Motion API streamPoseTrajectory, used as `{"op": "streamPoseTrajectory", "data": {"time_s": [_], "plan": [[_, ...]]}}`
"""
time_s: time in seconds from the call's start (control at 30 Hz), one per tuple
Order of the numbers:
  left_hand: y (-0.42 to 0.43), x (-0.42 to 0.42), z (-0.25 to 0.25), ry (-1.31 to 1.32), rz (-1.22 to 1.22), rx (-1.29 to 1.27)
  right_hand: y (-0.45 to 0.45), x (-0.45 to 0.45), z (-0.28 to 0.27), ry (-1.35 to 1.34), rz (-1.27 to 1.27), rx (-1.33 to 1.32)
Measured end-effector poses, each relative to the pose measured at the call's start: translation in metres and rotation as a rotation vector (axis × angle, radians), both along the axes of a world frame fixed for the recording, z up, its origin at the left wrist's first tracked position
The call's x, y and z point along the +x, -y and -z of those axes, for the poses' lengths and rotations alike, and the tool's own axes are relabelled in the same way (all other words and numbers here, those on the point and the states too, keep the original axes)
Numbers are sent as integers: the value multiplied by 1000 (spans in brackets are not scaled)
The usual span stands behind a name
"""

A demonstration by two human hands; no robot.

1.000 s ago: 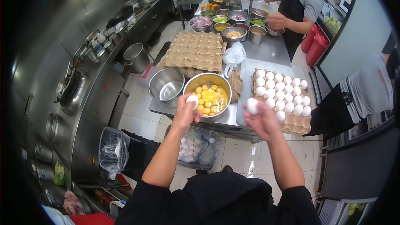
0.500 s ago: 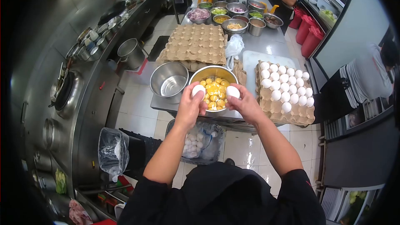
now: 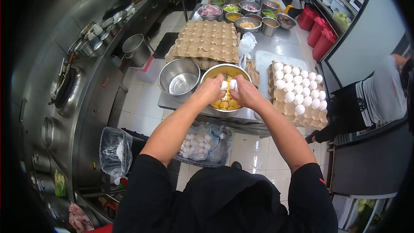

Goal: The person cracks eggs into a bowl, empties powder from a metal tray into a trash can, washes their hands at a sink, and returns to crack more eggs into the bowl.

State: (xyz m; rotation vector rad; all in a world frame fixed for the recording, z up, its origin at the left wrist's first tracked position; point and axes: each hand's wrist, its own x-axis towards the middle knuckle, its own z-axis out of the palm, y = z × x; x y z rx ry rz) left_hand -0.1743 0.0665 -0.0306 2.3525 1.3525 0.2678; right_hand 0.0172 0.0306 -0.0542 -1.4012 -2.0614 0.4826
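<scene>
My left hand (image 3: 210,89) is closed around a white egg (image 3: 224,85). Another white egg (image 3: 233,85) sits in the fingers of my right hand (image 3: 249,92). Both hands are close together over a steel bowl (image 3: 226,70), the eggs almost side by side; whether their shells are cracked I cannot tell. Many yellow yolks (image 3: 225,103) lie in the bowl, partly hidden by my hands. To its left stands an empty steel pot (image 3: 179,77). On the right, a cardboard tray (image 3: 311,119) carries rows of white eggs (image 3: 298,89).
Stacked empty egg trays (image 3: 207,41) and a plastic bag (image 3: 246,45) lie behind the bowl. Below the table edge, a lined bin (image 3: 220,151) contains white eggshells. Bowls of chopped food (image 3: 248,24) fill the far table. A person (image 3: 381,90) is at the right.
My hands have come together over the bowl, bringing the two eggs from its opposite sides to nearly touching. The person at the far end has shifted, and the view has moved slightly.
</scene>
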Motion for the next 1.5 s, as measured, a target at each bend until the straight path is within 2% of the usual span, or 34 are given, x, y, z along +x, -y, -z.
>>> {"op": "streamPoseTrajectory", "data": {"time_s": [0.1,0.3,0.4,0.5,0.63,0.67,0.77,0.8,0.83,0.9,0.93,0.97,1.03,1.07,1.1,1.13,1.2,1.23,1.27,1.3,1.33,1.4,1.43,1.47,1.5], "plan": [[-4,0,2,30,27,67,-3,-3,-2,37,53,9],[-15,1,2,-95,20,198,-7,-4,-10,140,21,113],[-15,3,6,-4,-41,186,-11,-4,-10,109,65,108],[-15,-3,17,269,-26,222,-10,-10,-17,13,-6,270],[35,-49,-12,472,-76,234,20,-60,-59,-51,-33,27],[52,-68,-16,451,-119,63,31,-78,-66,-131,-82,-80],[93,-113,3,493,-269,-229,42,-125,-54,-70,-278,-400],[97,-124,15,446,-325,-329,40,-138,-41,76,-309,-406],[100,-134,35,400,-372,-427,37,-149,-30,226,-330,-410],[101,-161,108,380,-245,-407,32,-162,-42,437,-456,-493],[97,-174,142,252,-179,-416,31,-163,-34,362,-375,-418],[95,-186,163,124,-120,-422,23,-155,-46,280,-323,-398],[104,-204,171,106,-261,-383,-1,-126,-80,121,-248,-360],[113,-209,171,94,-355,-371,-25,-102,-77,73,-146,-174],[124,-211,161,132,-463,-415,-49,-75,-77,-24,-67,-116],[129,-215,145,168,-582,-457,-84,-44,-61,18,56,-64],[133,-221,135,195,-773,-419,-132,14,-39,341,233,90],[137,-235,165,289,-785,-322,-170,56,-2,460,233,35],[140,-238,160,274,-859,-378,-210,85,31,672,254,44],[142,-237,156,272,-954,-404,-198,75,13,529,167,54],[144,-233,141,269,-1034,-434,-248,120,60,437,180,-42],[150,-229,132,328,-1095,-337,-342,202,146,248,226,-221],[153,-225,125,387,-1100,-300,-346,221,147,-145,257,-226],[157,-222,115,436,-1115,-286,-315,200,90,-88,536,-69],[162,-217,99,492,-1127,-275,-331,218,67,-379,499,-99]]}}
